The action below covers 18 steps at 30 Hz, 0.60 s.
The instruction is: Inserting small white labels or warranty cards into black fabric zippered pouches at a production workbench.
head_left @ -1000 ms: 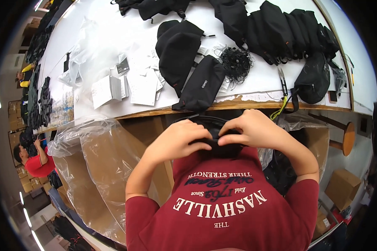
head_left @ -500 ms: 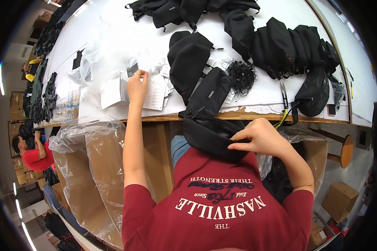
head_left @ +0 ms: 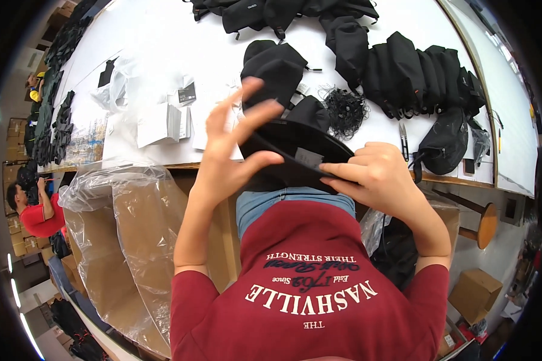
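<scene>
A black fabric pouch (head_left: 283,171) lies unzipped at the table's near edge, close to my body. Inside its mouth a pale grey label or card (head_left: 309,157) shows. My right hand (head_left: 374,173) pinches the pouch's rim at the right end. Over the left end, my left hand (head_left: 226,150) is spread, its fingers smeared by motion and its thumb near the rim; nothing shows in it. Beyond the pouch lie another black pouch (head_left: 270,69) and a bundle of thin black cords (head_left: 345,113). A stack of white folded leaflets (head_left: 162,126) stands to the left, with a small dark-printed card (head_left: 186,93) behind.
Several black pouches (head_left: 397,72) are lined up at the far right, and more (head_left: 265,15) lie at the back. Snips (head_left: 404,141) rest near the front edge. A plastic-lined carton (head_left: 126,240) stands below the table at left; a stool (head_left: 485,225) is at right.
My left hand has come from the leaflet stack to the pouch, its fingers now spread. With my right hand on its rim, the pouch has risen and its mouth gapes wider.
</scene>
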{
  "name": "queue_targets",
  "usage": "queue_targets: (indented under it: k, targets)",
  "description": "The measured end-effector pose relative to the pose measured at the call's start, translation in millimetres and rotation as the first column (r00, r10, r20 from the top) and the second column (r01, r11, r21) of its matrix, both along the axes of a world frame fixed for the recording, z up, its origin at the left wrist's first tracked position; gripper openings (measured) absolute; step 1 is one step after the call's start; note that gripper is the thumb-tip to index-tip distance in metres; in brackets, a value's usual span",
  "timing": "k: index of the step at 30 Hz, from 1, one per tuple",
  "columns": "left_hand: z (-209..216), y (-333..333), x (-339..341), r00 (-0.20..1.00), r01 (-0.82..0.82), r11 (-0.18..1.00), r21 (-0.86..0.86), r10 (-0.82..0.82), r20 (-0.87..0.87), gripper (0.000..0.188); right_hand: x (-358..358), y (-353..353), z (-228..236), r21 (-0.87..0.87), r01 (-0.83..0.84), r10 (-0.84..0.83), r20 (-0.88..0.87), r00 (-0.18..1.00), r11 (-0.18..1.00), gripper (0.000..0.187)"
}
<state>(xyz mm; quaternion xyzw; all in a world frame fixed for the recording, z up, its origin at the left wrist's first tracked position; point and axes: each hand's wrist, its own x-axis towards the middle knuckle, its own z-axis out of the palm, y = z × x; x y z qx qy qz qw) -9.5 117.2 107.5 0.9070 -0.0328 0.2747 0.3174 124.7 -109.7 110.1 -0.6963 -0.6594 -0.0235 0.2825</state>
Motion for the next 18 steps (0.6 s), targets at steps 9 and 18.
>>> queue_targets:
  k: [9, 18]
  targets:
    - [-102, -61, -22, 0.960, 0.172, -0.317, -0.933, -0.157, 0.230, 0.063, -19, 21, -7, 0.117, 0.107, -0.091, -0.135, 0.987, 0.987, 0.031]
    - [-84, -70, -8, 0.994, 0.013, -0.165, -0.986, 0.109, -0.005, 0.034, -19, 19, -20, 0.091, 0.127, -0.105, -0.221, 0.970, 0.988, 0.025]
